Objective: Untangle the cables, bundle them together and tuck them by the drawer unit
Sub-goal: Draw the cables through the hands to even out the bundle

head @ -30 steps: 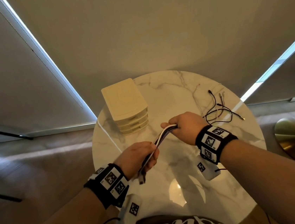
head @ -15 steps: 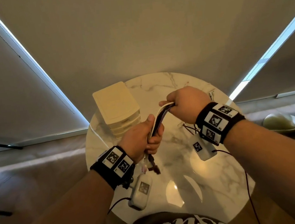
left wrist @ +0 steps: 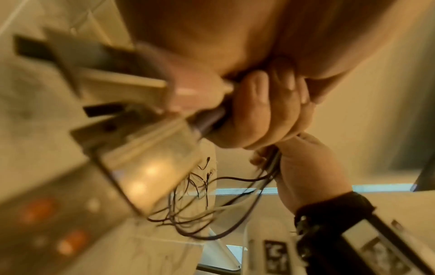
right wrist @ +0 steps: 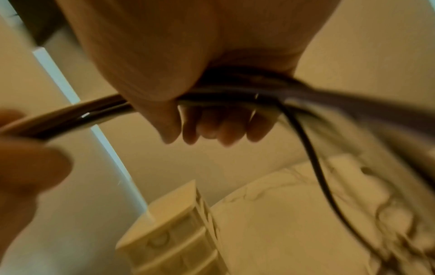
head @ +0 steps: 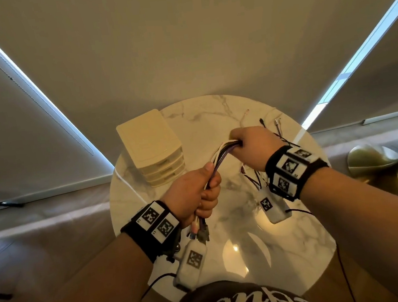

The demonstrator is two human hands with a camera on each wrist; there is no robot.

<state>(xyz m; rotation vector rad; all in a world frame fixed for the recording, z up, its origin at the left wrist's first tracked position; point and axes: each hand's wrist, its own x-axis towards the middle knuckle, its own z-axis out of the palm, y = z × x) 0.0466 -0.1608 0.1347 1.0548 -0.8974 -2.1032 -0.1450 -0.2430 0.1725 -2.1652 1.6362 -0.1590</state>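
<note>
A bundle of cables (head: 219,158), white, purple and dark, runs taut between my two hands above the round marble table (head: 289,235). My left hand (head: 195,197) grips the near end, with several plugs (head: 198,231) hanging out below the fist. My right hand (head: 249,146) grips the far part of the bundle (right wrist: 235,96), fingers curled round it. Loose thin cable ends (head: 268,128) trail from the right fist over the table's far right (left wrist: 202,195). The cream drawer unit (head: 153,147) stands at the table's back left (right wrist: 179,238), left of both hands.
A grey curtain hangs behind the table, with bright window strips on both sides. A brass-coloured lamp base (head: 381,172) sits on the floor at the right. White sensor boxes (head: 190,261) dangle from both wrists over the table's near half.
Both hands have kept hold of the bundle. The left hand has risen and slid up along it. The right hand has moved farther over the table, and the head view has shifted.
</note>
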